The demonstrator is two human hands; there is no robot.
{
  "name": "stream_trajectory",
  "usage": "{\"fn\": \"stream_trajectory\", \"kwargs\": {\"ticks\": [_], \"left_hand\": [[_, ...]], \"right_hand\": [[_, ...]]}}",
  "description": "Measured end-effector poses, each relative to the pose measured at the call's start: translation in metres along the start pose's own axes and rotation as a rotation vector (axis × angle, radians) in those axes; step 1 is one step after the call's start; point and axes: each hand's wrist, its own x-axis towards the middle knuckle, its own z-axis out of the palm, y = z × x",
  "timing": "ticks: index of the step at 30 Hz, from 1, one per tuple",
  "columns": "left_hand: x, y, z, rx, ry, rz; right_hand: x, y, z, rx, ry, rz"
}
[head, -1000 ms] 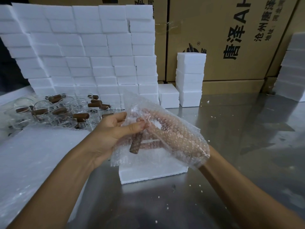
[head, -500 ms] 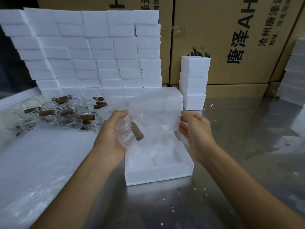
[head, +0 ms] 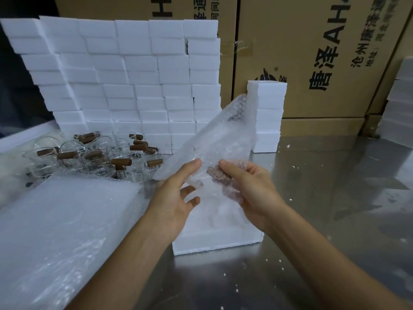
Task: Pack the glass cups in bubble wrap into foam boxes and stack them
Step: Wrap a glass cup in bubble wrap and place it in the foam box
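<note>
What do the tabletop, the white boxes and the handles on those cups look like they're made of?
The tabletop looks like brushed stainless steel: grey, with blurred reflections. The white boxes appear to be expanded foam: matte, crumbly edges, loose white crumbs nearby. The cup handles seem wooden: brown, matte cylinders, though coloured plastic is possible.

right brown box (head: pixel 312 52): big black words "唐泽", letters "AH", smaller "沧州唐泽" and "地址", all turned sideways | same box: little ® sign by a dark round logo | left brown box (head: pixel 178 10): big "H" and "通", cut off at the top
</note>
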Motion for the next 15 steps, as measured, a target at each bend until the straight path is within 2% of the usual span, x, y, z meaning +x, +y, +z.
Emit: {"fn": "stream_trajectory", "kwargs": {"ticks": [7, 12, 15], "left_hand": [[0.005, 0.011, -0.012, 0.151, -0.164, 0.017], [0.005, 0.016, -0.019, 0.259, -0.273, -0.008], [0.002, 0.012, -0.016, 0.280, -0.280, 0.054]], "right_hand": [[0.005, -0.012, -0.008, -0.145, 0.126, -0.244], [0.004, -0.015, -0.012, -0.244, 0.087, -0.360], [0.004, -0.012, -0.010, -0.258, 0.067, -0.378]]}}
